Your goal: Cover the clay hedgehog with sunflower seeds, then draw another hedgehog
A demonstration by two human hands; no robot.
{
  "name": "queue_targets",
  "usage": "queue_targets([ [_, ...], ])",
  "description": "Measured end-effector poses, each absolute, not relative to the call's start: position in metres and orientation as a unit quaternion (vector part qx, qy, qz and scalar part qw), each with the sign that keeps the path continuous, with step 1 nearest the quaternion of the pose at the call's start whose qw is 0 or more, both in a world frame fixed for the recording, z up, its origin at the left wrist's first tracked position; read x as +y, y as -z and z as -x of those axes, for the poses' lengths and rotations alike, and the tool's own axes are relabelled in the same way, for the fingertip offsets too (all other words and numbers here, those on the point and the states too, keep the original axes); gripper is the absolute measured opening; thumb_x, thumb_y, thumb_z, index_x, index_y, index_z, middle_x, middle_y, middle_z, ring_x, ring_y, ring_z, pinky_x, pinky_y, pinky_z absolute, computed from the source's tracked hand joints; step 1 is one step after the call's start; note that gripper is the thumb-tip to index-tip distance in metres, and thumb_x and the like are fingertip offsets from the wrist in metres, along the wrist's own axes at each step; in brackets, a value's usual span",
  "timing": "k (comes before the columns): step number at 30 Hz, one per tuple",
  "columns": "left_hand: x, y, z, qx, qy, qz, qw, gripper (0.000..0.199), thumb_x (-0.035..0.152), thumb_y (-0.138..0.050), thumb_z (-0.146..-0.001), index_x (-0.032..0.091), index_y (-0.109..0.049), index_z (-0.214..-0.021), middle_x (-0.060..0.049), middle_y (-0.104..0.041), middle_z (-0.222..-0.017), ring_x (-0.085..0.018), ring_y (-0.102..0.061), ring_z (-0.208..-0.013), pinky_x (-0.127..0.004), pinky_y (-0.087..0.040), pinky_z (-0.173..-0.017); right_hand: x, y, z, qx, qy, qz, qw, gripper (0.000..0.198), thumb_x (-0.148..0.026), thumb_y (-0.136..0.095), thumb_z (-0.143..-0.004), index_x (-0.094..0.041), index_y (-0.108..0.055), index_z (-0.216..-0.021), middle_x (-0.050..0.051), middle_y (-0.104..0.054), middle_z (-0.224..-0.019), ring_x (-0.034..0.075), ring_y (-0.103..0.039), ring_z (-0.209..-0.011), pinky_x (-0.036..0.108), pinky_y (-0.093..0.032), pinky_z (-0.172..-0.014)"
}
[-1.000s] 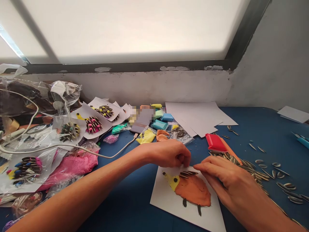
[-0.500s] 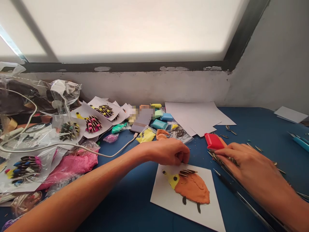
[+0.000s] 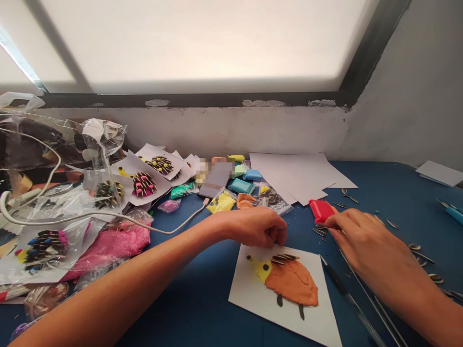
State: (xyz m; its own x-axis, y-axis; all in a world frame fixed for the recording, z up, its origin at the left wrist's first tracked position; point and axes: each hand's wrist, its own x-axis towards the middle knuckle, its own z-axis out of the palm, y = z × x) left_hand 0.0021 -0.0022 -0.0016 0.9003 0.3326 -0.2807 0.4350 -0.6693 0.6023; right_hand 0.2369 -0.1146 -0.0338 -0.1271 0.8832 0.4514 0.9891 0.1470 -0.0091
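Strong whitish light came from the pale panel (image 3: 202, 46) beyond the left hand (image 3: 258, 229) and right hand (image 3: 369, 241), almost featureless at its middle. Far right of the right hand, the wall (image 3: 419, 96) dimmed to grey; nearer than the left hand, the tabletop (image 3: 181, 299) lay dark. Clear plastic (image 3: 104, 137) left of that hand caught glare. Blocky pixelation edged the phone (image 3: 216, 180) just beyond it. The pen (image 3: 339, 282) beside the right hand looked smeared.

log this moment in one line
left hand: at hedgehog card, top edge; right hand: beside red packet; sunflower seeds: on orange clay body
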Motion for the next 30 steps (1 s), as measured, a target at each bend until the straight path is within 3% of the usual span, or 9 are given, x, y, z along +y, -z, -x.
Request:
queue_targets([
  [8, 0.001, 0.006, -0.001, 0.198, 0.070, -0.906, 0.368, 0.024, 0.009, -0.058, -0.079, 0.018, -0.070, -0.098, 0.001, -0.068, -0.086, -0.011, -0.060, -0.076, -0.021, -0.041, -0.060, -0.144, 0.016, -0.204, -0.767, -0.020, 0.565, 0.305, 0.028, -0.045, -0.048, -0.099, -0.030, -0.070, -0.089, -0.001, -0.076, -0.080, 0.015, -0.071, -0.060, 0.022, -0.055, -0.048],
  [14, 0.002, 0.008, -0.001, 0.192, 0.063, -0.909, 0.365, 0.025, 0.007, -0.056, -0.079, 0.017, -0.069, -0.097, 0.002, -0.067, -0.085, -0.010, -0.059, -0.075, -0.020, -0.040, -0.059, -0.154, 0.028, -0.196, -0.776, -0.072, 0.553, 0.295, 0.023, -0.040, -0.052, -0.099, -0.031, -0.072, -0.091, 0.000, -0.075, -0.083, 0.015, -0.071, -0.067, 0.022, -0.057, -0.056],
  [30, 0.000, 0.004, -0.002, 0.197, 0.076, -0.908, 0.362, 0.024, 0.005, -0.056, -0.080, 0.017, -0.069, -0.096, 0.001, -0.067, -0.085, -0.012, -0.058, -0.077, -0.021, -0.038, -0.058, -0.148, 0.036, -0.184, -0.813, -0.042, 0.534, 0.229, 0.025, -0.025, -0.048, -0.098, -0.030, -0.073, -0.097, 0.002, -0.074, -0.087, 0.016, -0.072, -0.073, 0.023, -0.057, -0.060],
])
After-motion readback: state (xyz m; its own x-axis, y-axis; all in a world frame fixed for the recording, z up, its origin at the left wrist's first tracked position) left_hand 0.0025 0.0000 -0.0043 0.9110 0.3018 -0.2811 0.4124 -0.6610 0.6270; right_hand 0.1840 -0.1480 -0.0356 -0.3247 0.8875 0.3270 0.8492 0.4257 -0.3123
